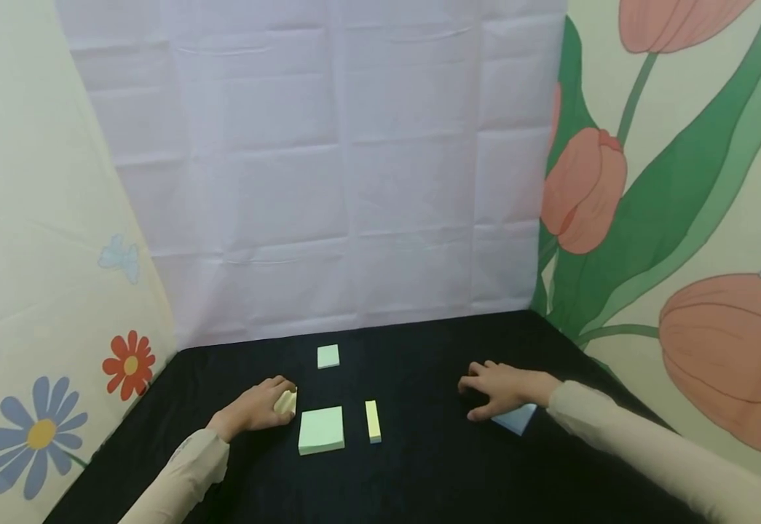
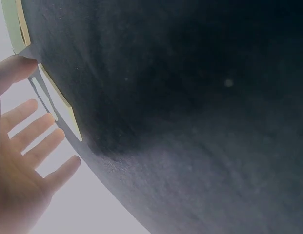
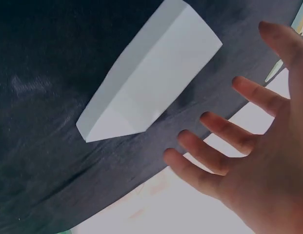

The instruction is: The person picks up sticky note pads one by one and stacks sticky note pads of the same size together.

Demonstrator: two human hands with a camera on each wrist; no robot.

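My left hand (image 1: 257,406) hovers at a small yellow sticky-note pad (image 1: 285,402), partly covering it in the head view. In the left wrist view its fingers are spread and relaxed, and the pad (image 2: 61,100) lies on the cloth just past the thumb tip. Over on the right, my right hand (image 1: 506,387) is above a blue sticky-note pad (image 1: 518,418), which its palm and wrist partly hide. The right wrist view shows that pad (image 3: 149,73) flat on the cloth, apart from the loosely extended fingers. Neither hand holds anything.
Between the hands lie a larger green sticky-note pad (image 1: 322,429) and a narrow yellow pad (image 1: 373,421) with a blue lower layer. Farther back sits a small pale green pad (image 1: 328,356). Black cloth (image 1: 419,473) covers the table; a white sheet (image 1: 354,182) hangs behind it.
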